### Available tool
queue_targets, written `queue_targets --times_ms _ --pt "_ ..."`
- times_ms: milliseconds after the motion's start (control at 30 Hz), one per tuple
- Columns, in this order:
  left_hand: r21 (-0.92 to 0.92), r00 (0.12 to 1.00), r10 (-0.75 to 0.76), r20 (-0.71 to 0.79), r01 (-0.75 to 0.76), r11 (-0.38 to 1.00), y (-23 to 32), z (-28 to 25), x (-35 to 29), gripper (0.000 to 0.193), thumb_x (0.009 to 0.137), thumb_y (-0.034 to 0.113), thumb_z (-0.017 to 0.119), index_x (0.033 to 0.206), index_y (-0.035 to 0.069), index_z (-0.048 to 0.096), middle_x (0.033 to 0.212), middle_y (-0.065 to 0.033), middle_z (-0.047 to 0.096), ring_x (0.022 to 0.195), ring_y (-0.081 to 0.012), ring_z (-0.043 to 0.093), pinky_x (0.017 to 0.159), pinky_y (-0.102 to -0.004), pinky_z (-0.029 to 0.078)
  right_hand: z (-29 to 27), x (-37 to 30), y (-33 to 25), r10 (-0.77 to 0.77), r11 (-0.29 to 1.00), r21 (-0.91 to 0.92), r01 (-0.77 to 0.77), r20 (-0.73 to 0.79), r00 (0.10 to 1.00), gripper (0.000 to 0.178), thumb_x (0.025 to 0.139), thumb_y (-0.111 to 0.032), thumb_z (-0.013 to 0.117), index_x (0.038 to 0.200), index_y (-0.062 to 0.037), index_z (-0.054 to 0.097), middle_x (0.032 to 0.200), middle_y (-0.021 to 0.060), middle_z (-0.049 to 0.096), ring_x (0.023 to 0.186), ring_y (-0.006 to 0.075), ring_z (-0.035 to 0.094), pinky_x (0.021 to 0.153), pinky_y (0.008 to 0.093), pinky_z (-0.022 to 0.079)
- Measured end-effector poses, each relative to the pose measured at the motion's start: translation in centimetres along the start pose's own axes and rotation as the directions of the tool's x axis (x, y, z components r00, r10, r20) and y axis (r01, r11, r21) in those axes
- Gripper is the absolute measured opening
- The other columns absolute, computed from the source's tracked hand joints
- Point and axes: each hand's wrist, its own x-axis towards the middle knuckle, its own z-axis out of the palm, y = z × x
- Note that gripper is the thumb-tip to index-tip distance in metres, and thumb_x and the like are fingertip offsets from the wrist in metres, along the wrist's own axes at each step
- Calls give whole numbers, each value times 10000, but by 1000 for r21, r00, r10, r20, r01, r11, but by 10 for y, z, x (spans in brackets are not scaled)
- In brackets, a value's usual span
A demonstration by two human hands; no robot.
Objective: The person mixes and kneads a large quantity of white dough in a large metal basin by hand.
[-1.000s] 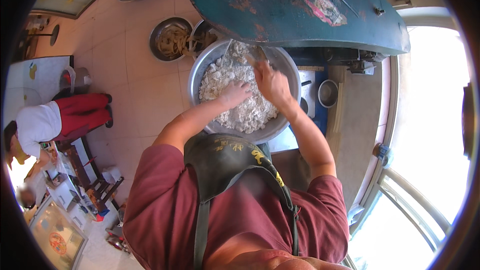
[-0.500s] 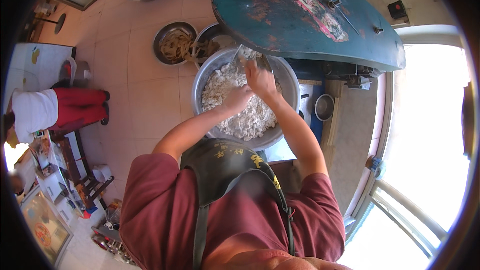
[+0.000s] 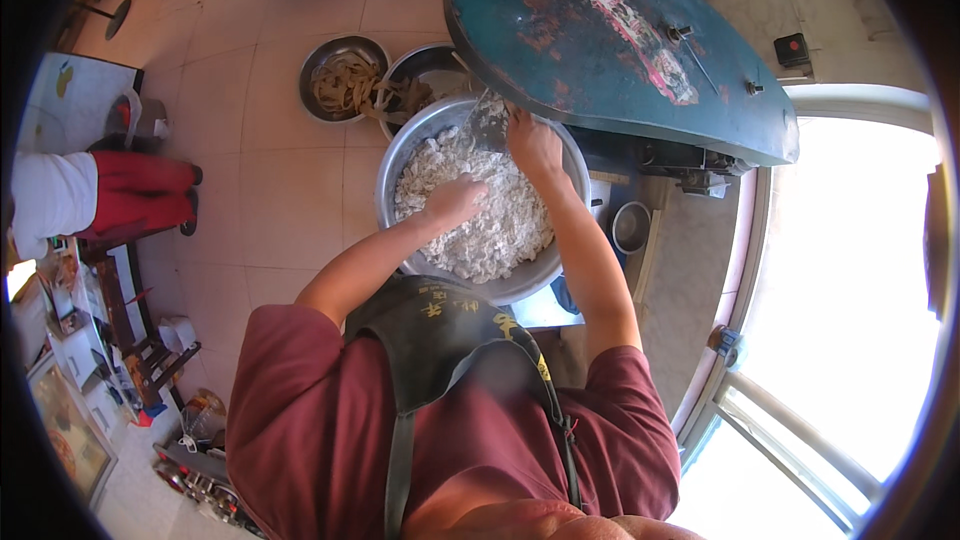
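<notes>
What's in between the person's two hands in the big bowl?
In the head view, only white crumbly dough fills the big metal bowl between the left hand and the right hand.

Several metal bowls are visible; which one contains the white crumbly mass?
The large metal bowl directly under both hands. The smaller bowl on the floor beyond it holds brown strips, and the small bowl to its right looks empty.

The person wears a maroon short-sleeved shirt under a dark olive apron with yellow lettering and grey straps.
</notes>
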Motion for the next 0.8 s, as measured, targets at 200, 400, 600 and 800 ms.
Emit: queue_targets --times_ms 200,400,600,800 --pt "-15 999 29 -24 -29 999 -2 8 -5 328 836 164 713 1157 130 660 1088 -112 621 921 -322 657 801 -432 539 4 -22 -31 -26 998 52 19 141 990 345 1012 -320 427 1260 -81 414 743 252 679 670 459 663 587 566 535" --pt "-139 993 61 -105 -75 987 20 -12 -2 234 841 133 655 1074 113 655 1017 -147 606 950 -355 636 809 -453 515 -21 -22 -34 4 996 88 -1 -35 999 216 976 -247 471 1079 -67 530 688 211 677 601 414 670 519 521 541" --pt "-39 992 37 -120 -42 998 47 -37 20 269 837 135 685 1101 93 664 1081 -152 608 864 -339 662 744 -434 559 -19 -11 -6 95 994 -53 -93 41 995 297 934 -220 505 1152 -21 540 753 224 694 697 396 696 591 509 561" --pt "128 901 116 -418 -68 989 58 -73 70 338 779 40 672 1115 48 635 1172 -199 548 1052 -399 590 812 -476 542 -36 -25 1 91 982 164 -91 7 996 282 971 -274 473 1130 -45 515 771 269 682 734 471 670 644 567 535"
